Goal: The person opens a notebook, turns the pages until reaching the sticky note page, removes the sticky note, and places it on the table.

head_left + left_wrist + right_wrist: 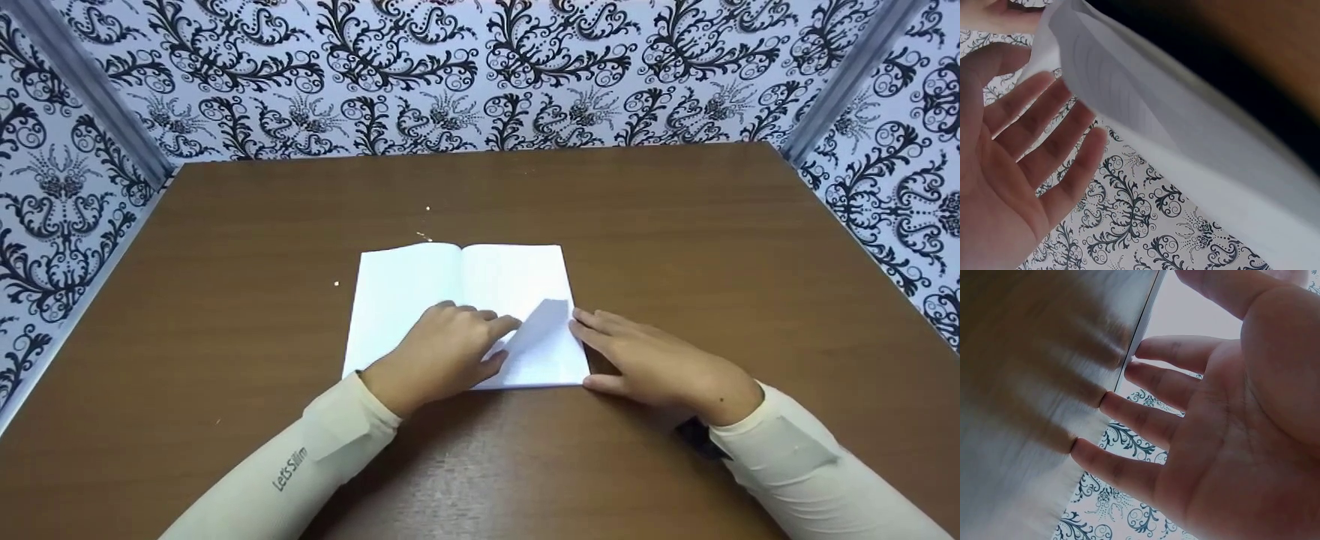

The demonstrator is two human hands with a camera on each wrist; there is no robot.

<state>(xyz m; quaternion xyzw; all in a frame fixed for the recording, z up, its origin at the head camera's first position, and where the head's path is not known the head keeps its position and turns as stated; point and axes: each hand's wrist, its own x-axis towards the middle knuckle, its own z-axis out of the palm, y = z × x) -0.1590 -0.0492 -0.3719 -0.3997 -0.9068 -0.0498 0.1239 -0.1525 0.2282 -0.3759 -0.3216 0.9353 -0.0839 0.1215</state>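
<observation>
Patterned walls [450, 75] ring a brown table [225, 262] where the left hand [442, 352] lifts a notebook [405, 292] page, right hand [652, 367] spread flat beside it, its straight fingers [1145, 422] clearest in the wrist view.

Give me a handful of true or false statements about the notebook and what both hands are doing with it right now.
1. The notebook lies open on the brown table. True.
2. The left hand rests on the open pages, fingers by a lifted page. True.
3. The right hand is raised well above the table. False: it lies flat on the table at the notebook's right edge, fingers straight.
4. The notebook's pages are bright yellow. False: they are white, with faint ruled lines.
5. A pen lies across the pages. False: no pen shows anywhere on the table.
6. Patterned black and white walls stand round the table. True.
</observation>
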